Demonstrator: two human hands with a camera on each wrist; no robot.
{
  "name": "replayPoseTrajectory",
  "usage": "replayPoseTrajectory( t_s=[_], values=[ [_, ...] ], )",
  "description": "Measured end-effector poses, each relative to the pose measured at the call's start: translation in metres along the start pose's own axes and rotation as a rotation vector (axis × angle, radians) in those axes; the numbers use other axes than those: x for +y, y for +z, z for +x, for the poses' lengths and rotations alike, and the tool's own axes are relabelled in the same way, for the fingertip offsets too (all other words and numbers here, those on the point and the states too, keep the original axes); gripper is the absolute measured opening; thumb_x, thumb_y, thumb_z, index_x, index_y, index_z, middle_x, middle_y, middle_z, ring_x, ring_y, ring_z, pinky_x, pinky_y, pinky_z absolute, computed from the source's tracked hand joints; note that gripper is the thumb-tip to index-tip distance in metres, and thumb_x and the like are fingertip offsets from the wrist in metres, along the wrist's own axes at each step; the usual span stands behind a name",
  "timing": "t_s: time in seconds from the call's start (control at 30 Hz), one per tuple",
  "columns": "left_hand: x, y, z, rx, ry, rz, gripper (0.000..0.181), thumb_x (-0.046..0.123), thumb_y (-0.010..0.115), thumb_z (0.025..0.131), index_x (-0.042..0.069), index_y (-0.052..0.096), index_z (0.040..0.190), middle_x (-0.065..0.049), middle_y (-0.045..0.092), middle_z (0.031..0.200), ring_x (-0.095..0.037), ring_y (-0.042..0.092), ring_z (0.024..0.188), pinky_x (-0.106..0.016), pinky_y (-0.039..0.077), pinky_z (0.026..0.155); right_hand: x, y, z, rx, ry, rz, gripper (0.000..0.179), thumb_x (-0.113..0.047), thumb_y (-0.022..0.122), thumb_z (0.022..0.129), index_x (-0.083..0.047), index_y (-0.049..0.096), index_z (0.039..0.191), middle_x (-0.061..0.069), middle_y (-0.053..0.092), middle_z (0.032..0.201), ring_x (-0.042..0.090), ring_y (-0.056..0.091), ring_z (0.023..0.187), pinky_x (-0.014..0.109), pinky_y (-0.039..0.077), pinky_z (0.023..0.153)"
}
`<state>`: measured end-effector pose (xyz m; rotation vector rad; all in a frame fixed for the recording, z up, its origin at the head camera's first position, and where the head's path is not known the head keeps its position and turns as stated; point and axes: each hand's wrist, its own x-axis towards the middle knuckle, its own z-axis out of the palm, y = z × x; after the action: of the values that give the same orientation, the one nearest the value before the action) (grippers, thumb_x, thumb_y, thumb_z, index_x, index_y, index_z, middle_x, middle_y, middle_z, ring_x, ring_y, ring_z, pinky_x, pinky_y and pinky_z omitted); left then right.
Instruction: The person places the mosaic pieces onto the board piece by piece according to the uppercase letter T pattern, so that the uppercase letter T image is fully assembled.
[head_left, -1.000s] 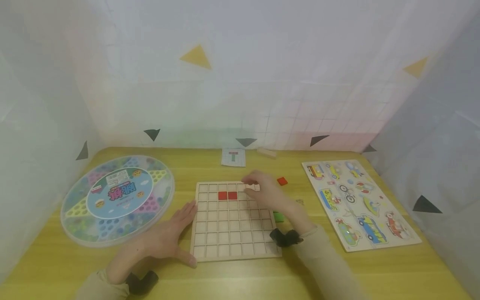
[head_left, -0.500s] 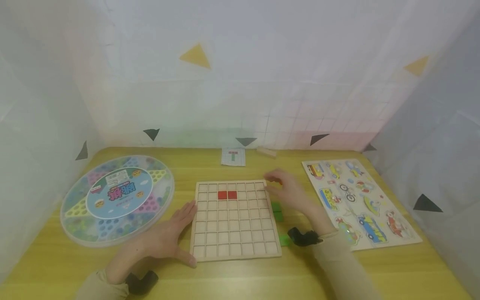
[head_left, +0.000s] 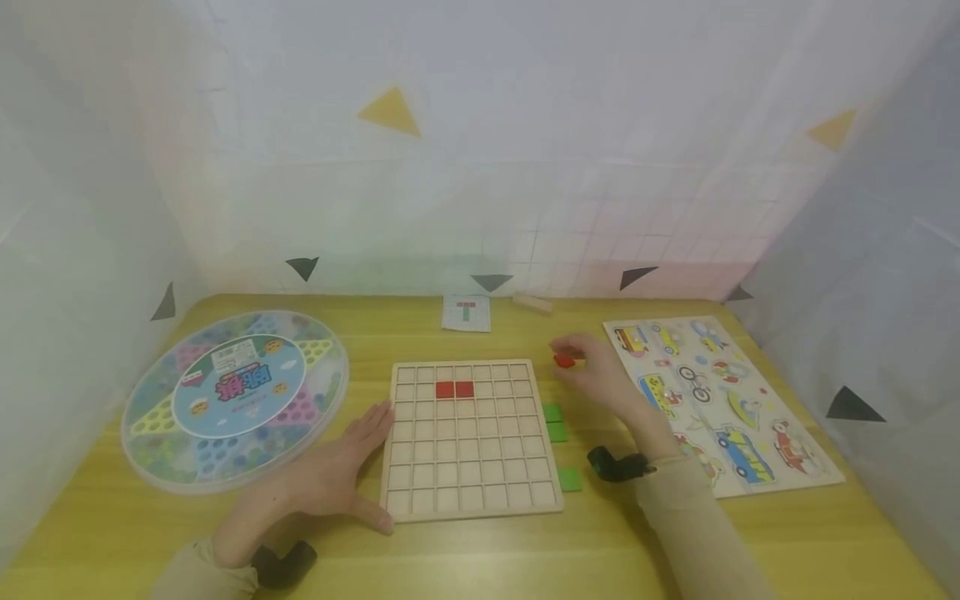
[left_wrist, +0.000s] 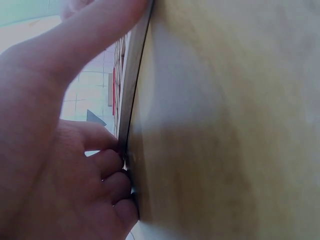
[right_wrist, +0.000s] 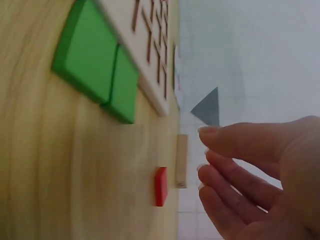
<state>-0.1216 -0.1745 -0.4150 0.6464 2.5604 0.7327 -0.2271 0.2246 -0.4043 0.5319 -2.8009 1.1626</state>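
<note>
A wooden grid board (head_left: 501, 452) lies on the table, two red square tiles (head_left: 455, 389) set side by side in its second row. My left hand (head_left: 326, 475) rests along the board's left edge, fingers at the upper side and thumb by the near corner. My right hand (head_left: 600, 379) hovers over a loose red tile (head_left: 564, 361) right of the board's far corner. In the right wrist view that red tile (right_wrist: 160, 186) lies on the table, apart from the thumb and loosely bent fingers. Several green tiles (head_left: 557, 432) lie along the board's right edge.
A paper card with a T pattern (head_left: 467, 314) lies behind the board, next to a small wooden block (head_left: 532, 304). To the left is a round Chinese checkers set (head_left: 238, 392). A wooden vehicle puzzle (head_left: 720, 417) lies at the right, partly under the right arm.
My right hand has moved right, from over the board's far right corner to the loose red tile, uncovering the green tiles. The left hand has stayed in place.
</note>
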Motion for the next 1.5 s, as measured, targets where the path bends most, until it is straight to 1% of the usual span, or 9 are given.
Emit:
replayPoseTrajectory(
  t_s=[0.27, 0.53, 0.6, 0.87, 1.03, 1.23, 1.5],
  values=[
    [0.000, 0.000, -0.001, 0.001, -0.001, 0.011, 0.142, 0.070, 0.082, 0.060, 0.007, 0.004, 0.161, -0.016, -0.005, 0.167, -0.044, 0.004, 0.152, -0.059, 0.014, 0.122, 0.011, 0.005, 0.001, 0.004, 0.093, -0.046, 0.043, -0.002, 0.071, 0.089, 0.003, 0.059, 0.130, 0.023, 0.063, 0.128, 0.041, 0.058, 0.121, 0.055, 0.046, 0.105],
    [0.001, 0.000, -0.001, 0.003, -0.010, 0.009, 0.141, 0.070, 0.082, 0.060, 0.009, 0.005, 0.161, -0.014, -0.003, 0.168, -0.044, 0.006, 0.152, -0.059, 0.017, 0.121, 0.017, 0.008, 0.002, 0.031, 0.156, -0.102, 0.043, -0.004, 0.070, 0.089, 0.001, 0.059, 0.131, 0.023, 0.063, 0.126, 0.040, 0.060, 0.116, 0.054, 0.048, 0.102],
    [0.001, 0.000, -0.001, 0.002, -0.012, 0.008, 0.141, 0.070, 0.082, 0.060, 0.009, 0.005, 0.161, -0.014, -0.003, 0.168, -0.044, 0.006, 0.152, -0.059, 0.017, 0.121, 0.019, 0.009, 0.002, 0.030, 0.158, -0.111, 0.043, -0.005, 0.069, 0.089, 0.001, 0.059, 0.130, 0.024, 0.063, 0.126, 0.041, 0.060, 0.116, 0.055, 0.048, 0.101],
    [0.001, 0.000, 0.000, 0.000, -0.020, 0.011, 0.142, 0.070, 0.082, 0.059, 0.010, 0.005, 0.161, -0.014, -0.004, 0.168, -0.043, 0.006, 0.152, -0.059, 0.018, 0.121, 0.026, 0.012, -0.001, 0.014, 0.160, -0.139, 0.040, -0.006, 0.067, 0.093, 0.003, 0.058, 0.131, 0.024, 0.062, 0.129, 0.041, 0.056, 0.124, 0.056, 0.043, 0.108],
    [0.001, 0.001, 0.000, -0.002, -0.030, 0.010, 0.142, 0.069, 0.083, 0.058, 0.011, 0.005, 0.161, -0.012, -0.004, 0.168, -0.042, 0.005, 0.152, -0.058, 0.018, 0.121, 0.026, 0.012, -0.001, 0.020, 0.165, -0.151, 0.038, -0.005, 0.067, 0.092, 0.002, 0.060, 0.129, 0.023, 0.063, 0.128, 0.040, 0.058, 0.120, 0.055, 0.045, 0.106],
    [0.000, 0.002, 0.001, -0.003, -0.036, 0.021, 0.143, 0.071, 0.082, 0.057, 0.013, 0.004, 0.162, -0.010, -0.004, 0.168, -0.041, 0.006, 0.153, -0.058, 0.019, 0.121, 0.026, 0.013, -0.001, 0.033, 0.159, -0.133, 0.035, -0.005, 0.068, 0.092, 0.002, 0.062, 0.125, 0.022, 0.064, 0.123, 0.038, 0.061, 0.114, 0.053, 0.048, 0.101],
    [-0.001, 0.003, 0.001, -0.008, -0.043, 0.024, 0.143, 0.071, 0.082, 0.057, 0.013, 0.004, 0.162, -0.010, -0.005, 0.168, -0.041, 0.006, 0.153, -0.057, 0.018, 0.122, 0.029, 0.013, 0.000, 0.033, 0.159, -0.129, 0.033, -0.005, 0.069, 0.092, 0.002, 0.063, 0.124, 0.020, 0.064, 0.123, 0.036, 0.061, 0.114, 0.051, 0.049, 0.101]
  ],
)
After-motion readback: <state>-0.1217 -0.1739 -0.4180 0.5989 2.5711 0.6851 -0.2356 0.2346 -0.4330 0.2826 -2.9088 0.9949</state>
